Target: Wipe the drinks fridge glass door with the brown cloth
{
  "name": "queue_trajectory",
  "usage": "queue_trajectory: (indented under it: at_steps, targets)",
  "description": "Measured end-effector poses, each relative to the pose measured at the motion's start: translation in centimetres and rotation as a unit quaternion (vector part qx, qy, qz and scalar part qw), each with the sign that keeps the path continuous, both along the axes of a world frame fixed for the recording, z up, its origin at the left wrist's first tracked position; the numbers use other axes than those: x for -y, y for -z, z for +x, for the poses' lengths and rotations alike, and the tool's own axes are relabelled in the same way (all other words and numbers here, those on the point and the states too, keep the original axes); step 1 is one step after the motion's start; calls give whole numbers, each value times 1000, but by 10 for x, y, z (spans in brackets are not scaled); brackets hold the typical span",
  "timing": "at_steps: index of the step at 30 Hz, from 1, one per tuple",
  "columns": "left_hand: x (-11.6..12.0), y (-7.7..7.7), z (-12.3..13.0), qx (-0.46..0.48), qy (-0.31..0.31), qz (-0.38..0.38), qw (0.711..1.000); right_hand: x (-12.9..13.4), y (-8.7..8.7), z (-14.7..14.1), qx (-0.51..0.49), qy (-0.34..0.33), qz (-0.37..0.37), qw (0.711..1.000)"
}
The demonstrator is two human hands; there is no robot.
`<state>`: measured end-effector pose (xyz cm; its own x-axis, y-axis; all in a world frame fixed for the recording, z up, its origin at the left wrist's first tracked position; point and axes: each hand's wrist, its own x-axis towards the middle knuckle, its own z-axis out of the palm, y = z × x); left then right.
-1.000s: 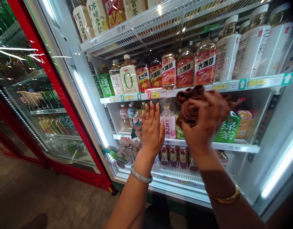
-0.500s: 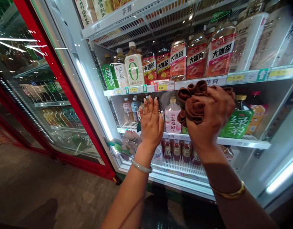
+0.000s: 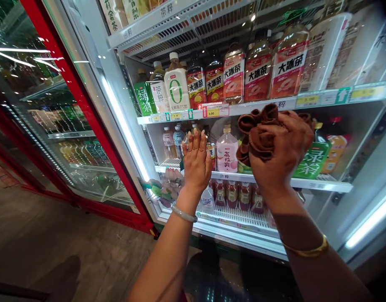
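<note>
A bunched brown cloth (image 3: 262, 140) is gripped in my right hand (image 3: 282, 151), whose fingers wrap round it in front of the middle shelf. To its left, my left hand (image 3: 197, 161) is raised with the palm forward and the fingers stretched out, holding nothing. It appears against the clear front of the drinks cooler. Between the hands stands a pink-labelled bottle (image 3: 227, 153). A green-labelled bottle (image 3: 314, 157) is partly hidden behind my right hand. My left wrist wears a pale bangle (image 3: 184, 214), my right wrist a gold one (image 3: 307, 251).
Large tea bottles (image 3: 233, 75) line the shelf above my hands. Small dark bottles (image 3: 232, 195) stand on the shelf below. A red door frame (image 3: 86, 121) runs diagonally at the left, beside another cooler. Flower-like decoration (image 3: 163, 188) shows at the lower left of the cooler.
My left hand has shifted slightly left. My right hand, with the brown cloth, has moved slightly right. The view has shifted a little.
</note>
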<state>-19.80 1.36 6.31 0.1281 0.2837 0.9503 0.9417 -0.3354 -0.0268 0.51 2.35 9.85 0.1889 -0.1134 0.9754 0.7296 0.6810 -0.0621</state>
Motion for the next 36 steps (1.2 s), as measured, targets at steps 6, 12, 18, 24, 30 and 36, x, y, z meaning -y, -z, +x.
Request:
queue_trajectory:
  at_steps: [6,12,18,24,30,36]
  targets:
    - [-3,3,3,19,7,9,1000,14,29,-43,149,-38,-55,987]
    - [-5,18,-1,8,-21,24,999,12,27,-28,215,-41,-36,975]
    - [-8,22,2,14,-36,31,999,9,9,-3,45,-5,-37,998]
    - [-8,22,3,28,-63,44,997,22,31,-40,225,-67,-93,968]
    - [-9,22,0,10,-58,40,997,17,16,-11,204,-58,-91,973]
    - [-13,24,3,23,-60,50,997,13,13,-4,45,-15,-64,997]
